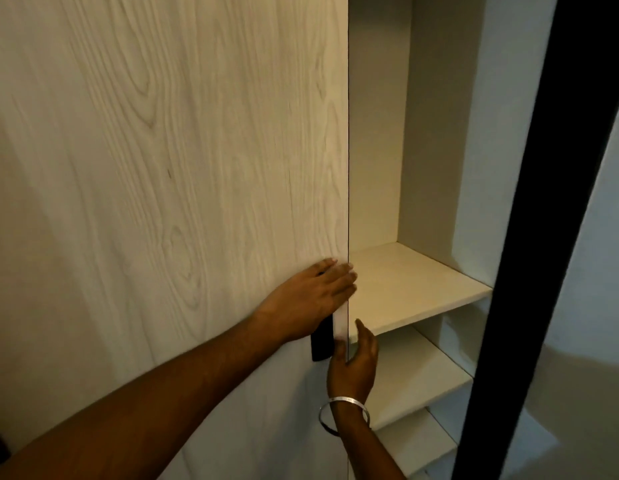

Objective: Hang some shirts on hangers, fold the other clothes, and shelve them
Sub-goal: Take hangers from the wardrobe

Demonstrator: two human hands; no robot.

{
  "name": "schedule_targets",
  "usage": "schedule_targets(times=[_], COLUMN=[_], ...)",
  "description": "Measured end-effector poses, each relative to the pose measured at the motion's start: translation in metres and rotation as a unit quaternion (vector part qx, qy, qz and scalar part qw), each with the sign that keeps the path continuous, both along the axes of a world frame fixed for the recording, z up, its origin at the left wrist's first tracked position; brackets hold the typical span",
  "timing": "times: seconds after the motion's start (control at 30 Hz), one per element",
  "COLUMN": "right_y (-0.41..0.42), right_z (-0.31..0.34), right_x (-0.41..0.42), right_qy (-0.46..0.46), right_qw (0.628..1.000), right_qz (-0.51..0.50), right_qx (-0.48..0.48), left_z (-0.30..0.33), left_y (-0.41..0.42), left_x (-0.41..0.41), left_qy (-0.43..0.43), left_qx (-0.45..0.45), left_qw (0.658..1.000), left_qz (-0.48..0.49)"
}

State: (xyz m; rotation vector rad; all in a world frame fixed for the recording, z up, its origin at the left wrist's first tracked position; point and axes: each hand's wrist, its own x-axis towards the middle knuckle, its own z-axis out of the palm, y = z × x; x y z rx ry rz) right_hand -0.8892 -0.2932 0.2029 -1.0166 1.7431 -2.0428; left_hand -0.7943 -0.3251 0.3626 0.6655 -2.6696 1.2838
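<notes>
Both your hands are at the edge of one pale wood-grain wardrobe door (169, 168): your left hand (311, 299) lies flat on its face with fingers straight, over a black handle (322, 342), and your right hand (353, 365), wearing one silver bangle (342, 415), curls around its edge. Three cream shelves (415, 289) show beside it, the door hiding their left part; no clothes or hangers are visible, and a dark frame (529, 237) stands right.

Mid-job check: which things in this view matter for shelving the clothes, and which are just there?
Belongs to the job:
wardrobe door, left hand flat on it near the black handle
right hand at the door edge
shelves, no clothes visible on them

Just there:
bangle
dark frame
</notes>
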Motion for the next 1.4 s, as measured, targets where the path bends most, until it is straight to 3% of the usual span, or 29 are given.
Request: schedule_targets(times=[0.1, 0.2, 0.43, 0.97, 1.4], right_y=[-0.002, 0.004, 0.020, 0.045, 0.050], right_z=[-0.007, -0.010, -0.011, -0.010, -0.010], right_x=[0.030, 0.059, 0.107, 0.196, 0.235], right_qy=[0.035, 0.005, -0.046, -0.010, -0.030], right_qw=[0.998, 0.997, 0.987, 0.983, 0.963], right_qz=[0.040, 0.069, 0.153, 0.182, 0.267], right_qx=[-0.015, -0.027, -0.030, 0.000, 0.004], left_z=[0.003, -0.003, -0.014, -0.008, 0.001], left_y=[-0.007, -0.006, 0.001, 0.048, 0.070], left_x=[0.027, 0.055, 0.118, 0.199, 0.243], left_qy=[-0.029, -0.067, -0.037, -0.041, -0.101], left_qx=[-0.005, 0.001, -0.030, -0.033, -0.047], left_qw=[0.998, 0.996, 0.997, 0.993, 0.980], left_qz=[0.046, 0.053, 0.059, 0.102, 0.165])
